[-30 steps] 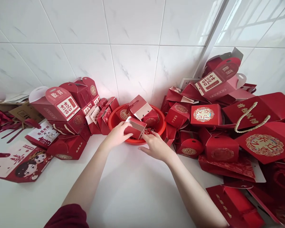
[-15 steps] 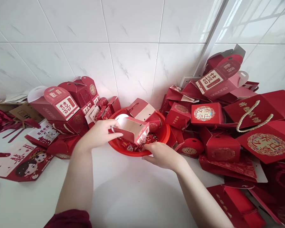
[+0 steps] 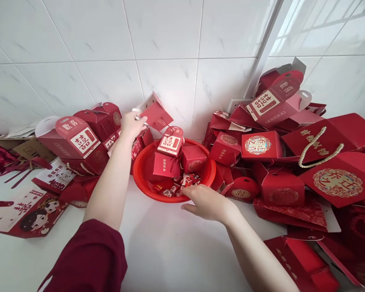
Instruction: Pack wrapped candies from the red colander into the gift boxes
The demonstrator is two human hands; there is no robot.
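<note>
A small red paper bag (image 3: 156,115) with a cord handle hangs tilted near the wall, and my left hand (image 3: 133,122) grips its left edge. Below it stands a red plastic basket (image 3: 140,187) holding a box with a white character panel (image 3: 170,142), other small red boxes (image 3: 166,165) and wrapped candies (image 3: 191,179). At the basket's front right rim is my right hand (image 3: 202,201), its thumb apart from the fingers; the fingertips are over the rim by the candies, with nothing visible held.
Stacked red boxes (image 3: 69,136) and a flat printed bag (image 3: 38,213) lie at the left. A large heap of red boxes and bags (image 3: 337,180) fills the right side. A white tiled wall (image 3: 167,77) rises behind the white table (image 3: 170,259).
My left hand has moved up and back, and now holds the red bag beyond the basket. The open box it held is out of its grip. My right hand stays at the rim.
</note>
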